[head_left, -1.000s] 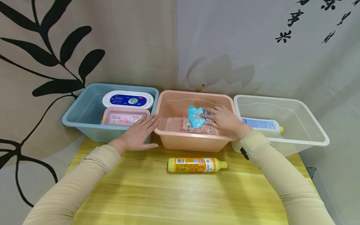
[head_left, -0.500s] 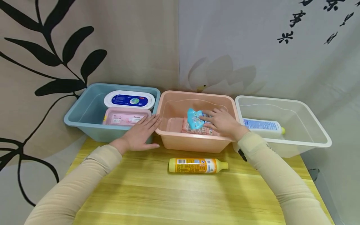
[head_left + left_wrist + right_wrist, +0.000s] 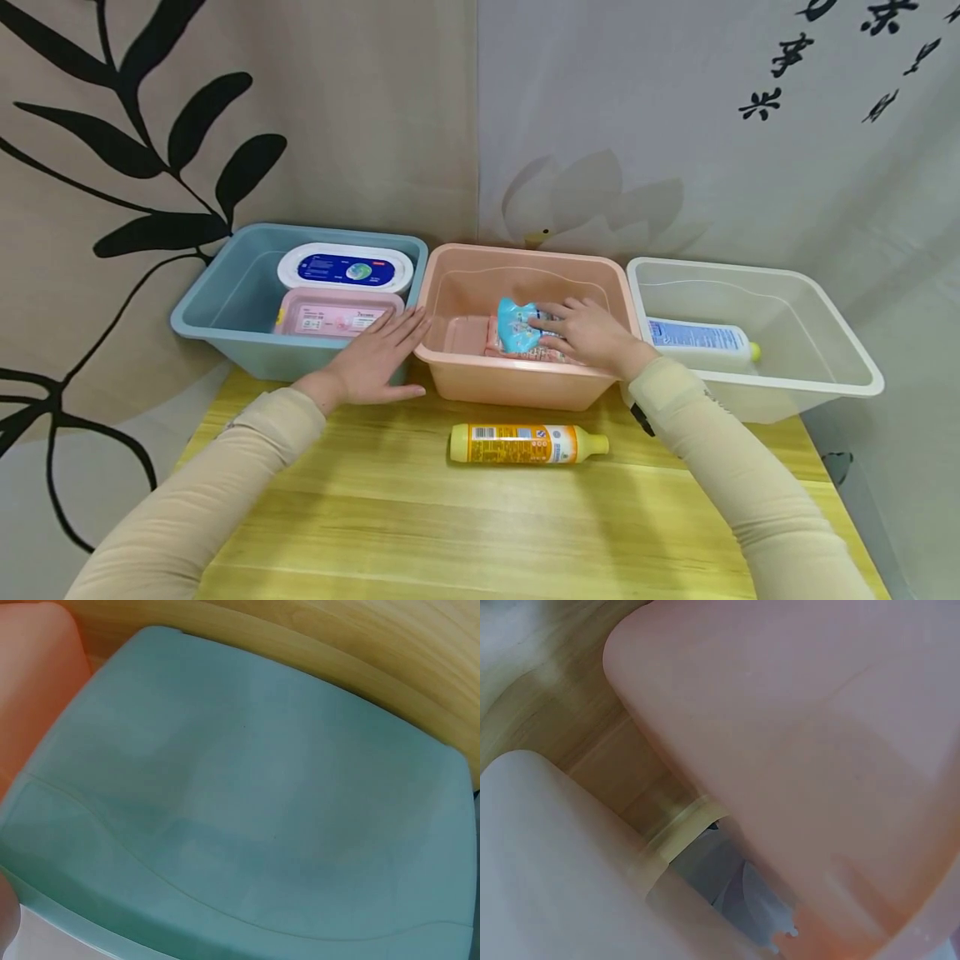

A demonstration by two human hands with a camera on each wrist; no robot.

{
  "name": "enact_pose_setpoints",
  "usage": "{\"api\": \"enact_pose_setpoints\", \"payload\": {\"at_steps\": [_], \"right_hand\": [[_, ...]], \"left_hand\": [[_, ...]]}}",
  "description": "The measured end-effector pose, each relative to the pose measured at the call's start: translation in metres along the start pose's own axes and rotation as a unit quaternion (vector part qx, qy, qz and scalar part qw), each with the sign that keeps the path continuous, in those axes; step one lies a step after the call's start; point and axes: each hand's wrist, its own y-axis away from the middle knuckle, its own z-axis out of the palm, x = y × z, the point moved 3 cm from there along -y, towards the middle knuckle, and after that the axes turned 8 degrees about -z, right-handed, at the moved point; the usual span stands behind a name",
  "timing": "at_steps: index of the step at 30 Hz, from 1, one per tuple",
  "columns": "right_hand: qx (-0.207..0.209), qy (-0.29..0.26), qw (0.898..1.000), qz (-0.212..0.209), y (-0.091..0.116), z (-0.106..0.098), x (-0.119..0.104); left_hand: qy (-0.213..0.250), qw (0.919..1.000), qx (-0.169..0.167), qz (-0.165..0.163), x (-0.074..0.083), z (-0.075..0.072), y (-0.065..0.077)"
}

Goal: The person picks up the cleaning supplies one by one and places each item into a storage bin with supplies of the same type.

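Observation:
My right hand (image 3: 588, 333) reaches into the pink bin (image 3: 517, 383) and holds a light blue packet (image 3: 516, 325) by its right side; the thumb is hidden. Under that packet lies a pink printed packet (image 3: 498, 346) on the bin's floor, partly covered. With fingers straight, my left hand (image 3: 367, 358) rests on the front right rim of the blue bin (image 3: 292, 358), fingertips near the pink bin. Inside the blue bin sit a pink-lidded box (image 3: 337, 312) and a white oval tub (image 3: 345, 267) with a dark blue label.
To the right, a white bin (image 3: 795, 379) holds a white bottle (image 3: 697, 337) with a yellow cap. A yellow bottle (image 3: 525, 444) lies on its side on the wooden table (image 3: 480, 533), in front of the pink bin. A printed curtain (image 3: 360, 125) hangs behind the bins.
My right hand and the light blue packet have moved slightly down and left, lower in the pink bin. The left hand stays on the blue bin's rim.

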Motion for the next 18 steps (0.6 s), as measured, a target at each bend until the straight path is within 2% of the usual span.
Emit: {"api": "enact_pose_setpoints", "payload": {"at_steps": [14, 18], "right_hand": [[-0.014, -0.004, 1.000, 0.012, -0.0010, 0.0064, 0.0035], [0.005, -0.013, 1.000, 0.023, -0.0009, 0.0028, 0.0063]], "left_hand": [[0.003, 1.0000, 0.002, -0.003, 0.0001, 0.0001, 0.0002], [0.003, 1.0000, 0.001, -0.005, 0.0004, 0.0002, 0.0000]]}}
